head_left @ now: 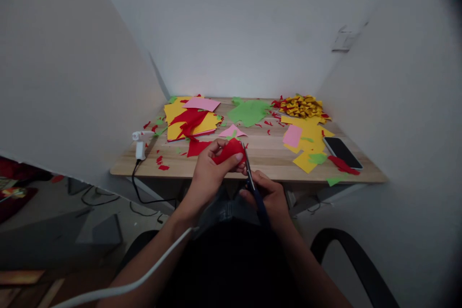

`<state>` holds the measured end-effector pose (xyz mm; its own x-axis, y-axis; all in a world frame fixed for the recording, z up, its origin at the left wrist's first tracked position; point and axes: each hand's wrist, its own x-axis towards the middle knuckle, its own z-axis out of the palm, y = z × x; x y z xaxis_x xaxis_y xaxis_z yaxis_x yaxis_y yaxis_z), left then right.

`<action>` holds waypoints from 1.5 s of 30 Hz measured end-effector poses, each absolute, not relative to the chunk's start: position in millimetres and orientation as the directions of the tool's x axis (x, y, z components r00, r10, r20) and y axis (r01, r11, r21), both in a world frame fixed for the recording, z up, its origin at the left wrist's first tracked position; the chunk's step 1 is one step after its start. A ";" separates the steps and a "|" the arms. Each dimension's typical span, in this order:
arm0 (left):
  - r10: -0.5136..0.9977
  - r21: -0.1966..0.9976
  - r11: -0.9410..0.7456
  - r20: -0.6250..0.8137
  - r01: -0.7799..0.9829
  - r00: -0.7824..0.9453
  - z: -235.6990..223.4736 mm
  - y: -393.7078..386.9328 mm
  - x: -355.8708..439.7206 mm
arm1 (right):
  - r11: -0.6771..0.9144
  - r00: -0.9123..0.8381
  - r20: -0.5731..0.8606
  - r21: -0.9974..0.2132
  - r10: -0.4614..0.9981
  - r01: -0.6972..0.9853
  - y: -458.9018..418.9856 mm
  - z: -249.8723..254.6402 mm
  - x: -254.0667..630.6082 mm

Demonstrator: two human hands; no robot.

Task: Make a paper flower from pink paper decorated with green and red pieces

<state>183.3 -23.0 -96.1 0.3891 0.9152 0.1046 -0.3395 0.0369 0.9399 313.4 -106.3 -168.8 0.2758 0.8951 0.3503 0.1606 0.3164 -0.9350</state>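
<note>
My left hand pinches a red piece of felt or paper above the front edge of the table. In my right hand is a pair of dark-handled scissors, its blades pointing up along the right edge of the red piece. Whether the blades bite into it I cannot tell. Just behind my left hand lie a flat red scrap and a pink piece with a green bit on it.
At the back left sits a stack of yellow sheets. A green sheet lies mid-table, and a pile of yellow cut pieces at the back right. A phone rests on the right; a white glue-gun-like device with a black cable stands left.
</note>
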 end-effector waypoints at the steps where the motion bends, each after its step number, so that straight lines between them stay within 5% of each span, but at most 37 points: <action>1: 0.916 0.941 0.042 0.097 -0.335 0.389 -95.7 -22.9 183.2 | 0.302 0.278 0.340 -0.938 0.898 0.170 -106.6 -169.4 313.6; 5: 0.925 0.941 0.076 0.057 -0.331 0.376 -94.7 -22.4 181.8 | 0.214 0.313 0.245 -0.968 0.918 0.130 -107.4 -170.4 314.4; 12: 0.910 0.955 0.096 0.030 -0.280 0.413 -97.1 -18.3 177.8 | 0.055 0.258 0.007 -0.982 0.966 -0.179 -110.8 -161.3 314.1; 19: 0.912 0.962 0.071 0.044 -0.262 0.409 -94.8 -19.3 177.3 | 0.083 0.195 0.036 -0.968 0.980 -0.235 -113.3 -165.3 315.3; 32: 0.905 0.892 0.277 -0.118 -0.357 0.408 -124.6 9.2 188.0 | 0.042 0.441 0.008 -0.997 0.897 -0.069 -88.3 -182.3 337.5; 45: 0.940 0.737 0.301 -0.124 -0.605 0.317 -133.3 20.0 204.5 | -0.018 0.106 -0.047 -0.966 0.993 -0.259 -102.4 -171.6 316.1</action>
